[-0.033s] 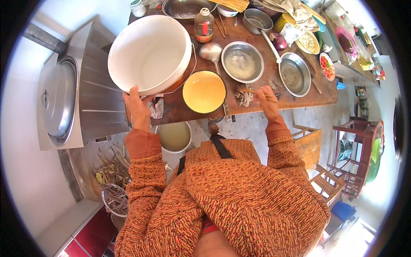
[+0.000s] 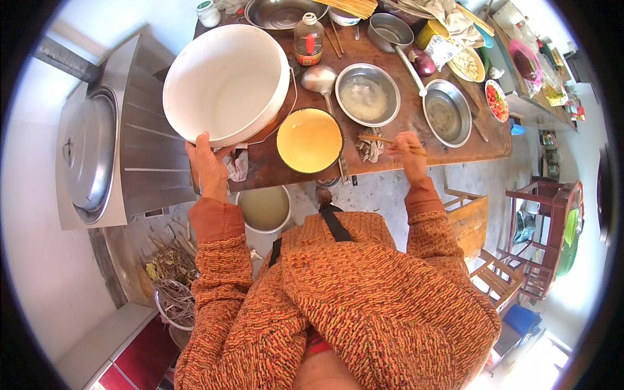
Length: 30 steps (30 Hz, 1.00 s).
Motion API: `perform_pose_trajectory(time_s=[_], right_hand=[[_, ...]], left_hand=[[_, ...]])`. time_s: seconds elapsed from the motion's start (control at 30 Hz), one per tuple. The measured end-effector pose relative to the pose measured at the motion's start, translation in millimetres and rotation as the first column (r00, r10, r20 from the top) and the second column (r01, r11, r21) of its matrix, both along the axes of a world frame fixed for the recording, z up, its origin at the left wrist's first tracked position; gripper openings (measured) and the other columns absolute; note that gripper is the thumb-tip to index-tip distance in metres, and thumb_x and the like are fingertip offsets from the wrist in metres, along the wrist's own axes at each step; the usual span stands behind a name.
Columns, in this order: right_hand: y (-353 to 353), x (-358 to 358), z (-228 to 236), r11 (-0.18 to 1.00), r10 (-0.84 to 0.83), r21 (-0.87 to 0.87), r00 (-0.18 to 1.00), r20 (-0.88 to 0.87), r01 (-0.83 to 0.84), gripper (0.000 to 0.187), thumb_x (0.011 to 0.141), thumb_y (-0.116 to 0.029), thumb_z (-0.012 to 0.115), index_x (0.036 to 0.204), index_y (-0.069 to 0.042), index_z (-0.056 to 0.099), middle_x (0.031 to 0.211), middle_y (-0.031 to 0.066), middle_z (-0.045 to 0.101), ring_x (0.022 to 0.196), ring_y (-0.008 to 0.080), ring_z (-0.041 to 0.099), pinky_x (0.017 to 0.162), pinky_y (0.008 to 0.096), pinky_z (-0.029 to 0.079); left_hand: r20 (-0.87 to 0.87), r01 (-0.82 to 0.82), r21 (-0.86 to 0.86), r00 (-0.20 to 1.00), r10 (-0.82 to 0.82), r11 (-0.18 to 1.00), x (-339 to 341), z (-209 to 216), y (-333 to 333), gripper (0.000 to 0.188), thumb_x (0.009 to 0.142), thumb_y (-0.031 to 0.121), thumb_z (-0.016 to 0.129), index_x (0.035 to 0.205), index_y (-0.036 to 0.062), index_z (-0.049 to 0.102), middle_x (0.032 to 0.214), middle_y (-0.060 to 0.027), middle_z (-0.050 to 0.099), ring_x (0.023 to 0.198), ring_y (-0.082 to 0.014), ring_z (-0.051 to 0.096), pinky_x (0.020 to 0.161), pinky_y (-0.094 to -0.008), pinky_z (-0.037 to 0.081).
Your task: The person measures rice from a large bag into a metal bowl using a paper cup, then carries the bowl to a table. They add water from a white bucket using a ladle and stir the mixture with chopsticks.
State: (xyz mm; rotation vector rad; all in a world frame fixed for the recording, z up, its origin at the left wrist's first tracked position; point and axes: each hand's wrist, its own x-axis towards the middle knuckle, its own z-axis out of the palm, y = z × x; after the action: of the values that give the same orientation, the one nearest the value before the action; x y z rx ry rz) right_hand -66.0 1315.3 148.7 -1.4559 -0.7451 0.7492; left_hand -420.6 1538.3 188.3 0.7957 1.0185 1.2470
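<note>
With its open mouth tilted up toward me, a white plastic bucket (image 2: 224, 81) rests at the table's left end. My left hand (image 2: 208, 166) grips its near lower side, fingers and thumb pressed against the rim. Chopsticks (image 2: 378, 138) are pinched in my right hand (image 2: 408, 149), their tips pointing left over a crumpled rag (image 2: 370, 149). Between the hands sits a yellow enamel bowl (image 2: 311, 140) with a dark rim. Behind the rag stands a steel bowl (image 2: 368, 94) with a pale, cloudy substance inside. A metal ladle (image 2: 319, 79) lies beside it.
A steel basin (image 2: 448, 114), a long-handled saucepan (image 2: 391, 32), an onion (image 2: 423, 63) and a plate of chopped red vegetables (image 2: 496, 102) are to the right. A brown sauce bottle (image 2: 309, 40) stands behind. Below the table edge is a bucket of cloudy liquid (image 2: 264, 208).
My right hand and the chopsticks have shifted very slightly. The left hand and the white bucket stay almost where they were.
</note>
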Motion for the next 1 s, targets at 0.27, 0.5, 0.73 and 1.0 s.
perform_pose_trajectory(time_s=[0.27,0.5,0.73,1.0], right_hand=[[34,42,-4,0.956,-0.256,-0.056,0.910,0.326,0.288,0.015,0.088,-0.018,0.054,0.085,-0.003,0.057,0.077,0.0042,0.055,0.066,0.0119,0.056,0.059,0.0284,0.048],[59,-2,-48,0.997,-0.065,-0.030,0.967,0.246,0.075,0.014,0.087,-0.009,0.050,0.091,0.000,0.060,0.082,0.0036,0.056,0.074,0.0123,0.056,0.064,0.0255,0.048],[41,54,-38,0.993,-0.120,0.035,0.944,0.307,0.115,0.013,0.085,-0.004,0.050,0.090,0.000,0.061,0.086,0.0031,0.056,0.076,0.0107,0.055,0.065,0.0231,0.046],[58,12,-46,0.993,-0.103,0.058,0.995,0.019,0.102,0.012,0.084,-0.001,0.052,0.093,0.000,0.061,0.086,0.0036,0.059,0.076,0.0105,0.057,0.070,0.0238,0.049]], left_hand=[[-0.044,-0.034,0.024,0.998,0.035,0.999,5,5,-4,0.052,0.080,0.025,0.052,0.120,-0.0009,0.032,0.111,-0.0154,0.044,0.095,-0.0253,0.053,0.059,-0.0352,0.056],[-0.038,-0.007,0.060,0.999,0.009,0.998,4,6,-3,0.051,0.080,0.027,0.052,0.118,-0.0015,0.035,0.109,-0.0174,0.047,0.091,-0.0278,0.057,0.059,-0.0381,0.058],[-0.056,-0.037,0.074,0.998,0.042,0.997,6,5,-4,0.053,0.079,0.028,0.054,0.118,-0.0024,0.035,0.110,-0.0185,0.047,0.089,-0.0294,0.058,0.060,-0.0399,0.058],[-0.032,-0.025,0.044,0.999,0.027,0.999,8,6,-3,0.051,0.080,0.026,0.052,0.119,-0.0012,0.034,0.111,-0.0169,0.045,0.093,-0.0278,0.056,0.061,-0.0386,0.058]])
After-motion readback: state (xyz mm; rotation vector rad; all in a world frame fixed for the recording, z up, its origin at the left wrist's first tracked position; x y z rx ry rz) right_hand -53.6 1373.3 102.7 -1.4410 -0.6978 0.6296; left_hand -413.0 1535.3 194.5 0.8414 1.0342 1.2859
